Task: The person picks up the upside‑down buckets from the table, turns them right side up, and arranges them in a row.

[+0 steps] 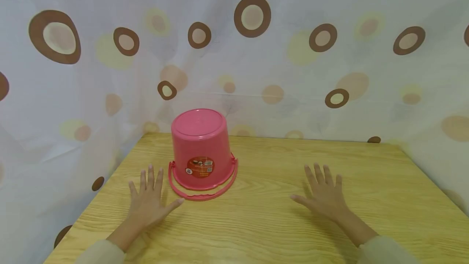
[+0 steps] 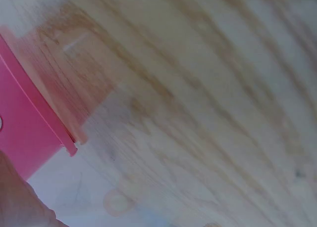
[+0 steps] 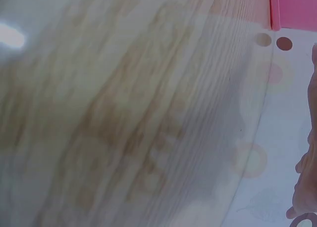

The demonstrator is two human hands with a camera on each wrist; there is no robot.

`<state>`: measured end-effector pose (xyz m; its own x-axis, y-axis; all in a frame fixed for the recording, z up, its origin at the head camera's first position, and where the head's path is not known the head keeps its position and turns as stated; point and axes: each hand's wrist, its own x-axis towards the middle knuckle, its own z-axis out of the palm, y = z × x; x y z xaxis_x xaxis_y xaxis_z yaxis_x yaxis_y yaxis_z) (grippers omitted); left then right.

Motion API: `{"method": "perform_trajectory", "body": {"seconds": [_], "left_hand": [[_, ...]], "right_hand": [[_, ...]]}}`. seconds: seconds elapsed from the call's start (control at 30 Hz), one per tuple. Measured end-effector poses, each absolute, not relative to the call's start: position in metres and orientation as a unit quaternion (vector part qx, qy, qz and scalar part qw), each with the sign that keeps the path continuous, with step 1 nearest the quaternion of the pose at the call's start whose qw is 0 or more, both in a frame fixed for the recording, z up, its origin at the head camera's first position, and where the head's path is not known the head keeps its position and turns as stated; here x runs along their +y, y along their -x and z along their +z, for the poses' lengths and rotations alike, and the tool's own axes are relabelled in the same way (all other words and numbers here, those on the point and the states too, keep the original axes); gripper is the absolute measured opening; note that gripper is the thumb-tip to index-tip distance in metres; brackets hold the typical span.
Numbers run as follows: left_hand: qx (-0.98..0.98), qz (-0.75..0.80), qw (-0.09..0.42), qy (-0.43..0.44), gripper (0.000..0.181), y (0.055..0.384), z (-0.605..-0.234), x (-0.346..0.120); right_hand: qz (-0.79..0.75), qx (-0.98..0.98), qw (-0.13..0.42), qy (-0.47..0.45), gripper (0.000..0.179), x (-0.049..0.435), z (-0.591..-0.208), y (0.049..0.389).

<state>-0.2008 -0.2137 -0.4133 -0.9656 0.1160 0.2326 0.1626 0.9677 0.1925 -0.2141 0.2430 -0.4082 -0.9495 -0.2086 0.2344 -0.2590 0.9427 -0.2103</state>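
1. Inverted bucket [image 1: 199, 146]: interior hidden, mouth facing the tabletop [image 1: 264, 215]; smallest print on the label [image 1: 200, 167] illegible.
2. Sleeves [image 1: 102, 252]: cut off by the head view's lower edge, as is the tabletop.
3. Left wrist view: left hand [image 2: 19, 202] cropped at the lower left corner; wood grain blurred.
4. Right wrist view: right hand [image 3: 308, 172] cropped at the right edge, bucket at the upper right corner.

Just beside the left fingers [image 1: 151, 179], the bucket [image 1: 200, 146] looks like smooth, glossy plastic, its handle [image 1: 198, 197] plastic too. Beneath these and the right fingers [image 1: 318, 175], the table [image 1: 256, 223] shows wood grain with a shiny, reflective finish. Beyond the fingertips, the curtain [image 1: 220, 64] is softly creased sheeting, cloth or plastic unclear. Behind the fingers, the sleeves [image 1: 102, 254] look like matt cloth.
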Motion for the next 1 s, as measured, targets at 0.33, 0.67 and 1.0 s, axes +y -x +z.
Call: {"method": "perform_trajectory", "body": {"seconds": [0.33, 0.67, 1.0], "left_hand": [[-0.983, -0.141, 0.088, 0.074, 0.103, 0.207, -0.421, -0.214], [-0.983, -0.145, 0.082, 0.078, 0.1, 0.217, -0.421, -0.213], [-0.982, -0.143, 0.082, 0.088, 0.098, 0.224, -0.424, -0.216]], "right_hand": [[0.138, -0.978, 0.082, -0.136, 0.096, 0.222, -0.413, 0.224], [0.126, -0.975, 0.089, -0.159, 0.093, 0.206, -0.404, 0.228], [0.135, -0.972, 0.077, -0.176, 0.092, 0.183, -0.406, 0.228]]}}
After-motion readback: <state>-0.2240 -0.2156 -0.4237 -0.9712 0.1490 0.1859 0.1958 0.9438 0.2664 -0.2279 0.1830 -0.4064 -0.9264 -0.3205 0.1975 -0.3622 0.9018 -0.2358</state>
